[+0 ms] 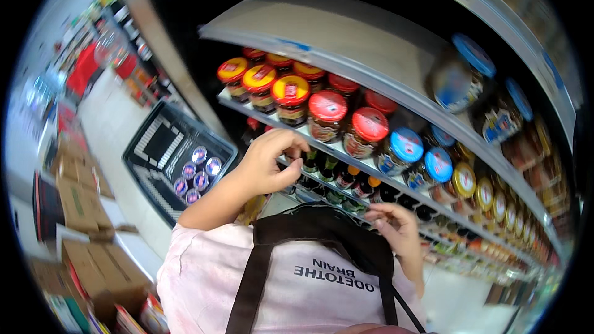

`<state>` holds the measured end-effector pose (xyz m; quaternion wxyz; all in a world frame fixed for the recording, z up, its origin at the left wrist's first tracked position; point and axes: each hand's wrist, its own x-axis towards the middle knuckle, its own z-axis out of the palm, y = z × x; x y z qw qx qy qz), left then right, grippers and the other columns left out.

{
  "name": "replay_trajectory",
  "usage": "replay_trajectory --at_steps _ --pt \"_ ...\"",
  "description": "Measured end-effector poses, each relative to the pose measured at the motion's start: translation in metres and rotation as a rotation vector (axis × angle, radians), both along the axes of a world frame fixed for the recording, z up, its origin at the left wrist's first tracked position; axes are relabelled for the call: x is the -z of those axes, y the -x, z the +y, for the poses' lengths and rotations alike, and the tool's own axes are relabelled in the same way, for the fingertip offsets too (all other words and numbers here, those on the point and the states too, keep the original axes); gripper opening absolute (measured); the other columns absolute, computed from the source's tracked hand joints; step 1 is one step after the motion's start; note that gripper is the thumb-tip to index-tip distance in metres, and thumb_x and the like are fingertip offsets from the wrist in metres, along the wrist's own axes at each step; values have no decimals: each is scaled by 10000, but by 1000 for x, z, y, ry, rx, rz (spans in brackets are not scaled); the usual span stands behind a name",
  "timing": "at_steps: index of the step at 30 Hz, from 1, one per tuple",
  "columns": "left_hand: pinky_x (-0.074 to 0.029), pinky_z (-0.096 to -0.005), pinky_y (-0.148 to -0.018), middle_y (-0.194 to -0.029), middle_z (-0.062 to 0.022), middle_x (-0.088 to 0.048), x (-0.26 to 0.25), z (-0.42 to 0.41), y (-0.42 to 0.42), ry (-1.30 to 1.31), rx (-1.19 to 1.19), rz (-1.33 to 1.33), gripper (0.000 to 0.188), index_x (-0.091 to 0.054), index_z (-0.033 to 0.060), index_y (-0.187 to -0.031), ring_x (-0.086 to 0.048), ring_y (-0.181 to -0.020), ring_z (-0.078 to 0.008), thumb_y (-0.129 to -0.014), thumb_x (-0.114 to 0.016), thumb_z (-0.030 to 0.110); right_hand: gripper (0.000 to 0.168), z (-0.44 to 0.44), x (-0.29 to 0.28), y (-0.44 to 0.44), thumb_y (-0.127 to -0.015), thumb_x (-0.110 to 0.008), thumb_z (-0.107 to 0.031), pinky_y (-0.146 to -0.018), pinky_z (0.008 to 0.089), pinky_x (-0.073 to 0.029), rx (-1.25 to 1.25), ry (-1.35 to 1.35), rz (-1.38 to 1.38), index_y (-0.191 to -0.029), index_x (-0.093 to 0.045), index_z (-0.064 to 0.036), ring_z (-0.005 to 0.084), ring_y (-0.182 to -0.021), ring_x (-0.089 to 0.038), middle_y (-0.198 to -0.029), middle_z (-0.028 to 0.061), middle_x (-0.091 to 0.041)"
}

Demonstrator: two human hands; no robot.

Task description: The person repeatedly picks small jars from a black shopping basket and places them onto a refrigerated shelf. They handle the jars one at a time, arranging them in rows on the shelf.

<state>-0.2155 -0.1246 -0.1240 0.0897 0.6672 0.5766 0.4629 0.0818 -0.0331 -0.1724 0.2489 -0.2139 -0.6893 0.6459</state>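
My left hand (pixel 276 162) is raised in front of the shelf edge, fingers curled and thumb apart, with nothing seen in it. Just beyond it stand jars with yellow lids (pixel 291 95) and jars with red lids (pixel 327 113). My right hand (pixel 394 227) hovers near the lower shelves, thumb and fingers a little apart, holding nothing that I can see. Jars with blue lids (pixel 406 153) and jars with gold lids (pixel 464 185) continue the row to the right. Dark bottles (pixel 329 167) fill a shelf below, partly hidden by my left hand.
A dark plastic basket (pixel 134 148) on the floor at left holds several round-topped containers (pixel 201 180). Cardboard boxes (pixel 100 269) stand along the left side. Larger blue-lidded jars (pixel 459 79) sit on the upper shelf, whose metal edge (pixel 371 88) overhangs the jar row.
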Motion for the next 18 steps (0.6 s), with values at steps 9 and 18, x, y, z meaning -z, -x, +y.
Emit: replay_trajectory --at_steps 9,18 --pt "-434 -363 -572 -624 -48 -499 60 -76 -22 235 -308 74 165 -588 90 -852 -544 -612 -245 -693 -599 133 240 20 57 48 -895 -523 -64 -657 208 -437 -277 400 -208 -1123 -556 1 84 -744 -558 -832 45 -618" --pt "-430 -347 -548 -608 -52 -524 89 -162 43 332 -544 -53 141 -602 84 -839 -549 -600 -231 -705 -577 120 248 -25 53 171 -903 -534 -114 -643 193 -438 -562 222 -331 -1130 -569 -23 67 -723 -556 -821 17 -614"
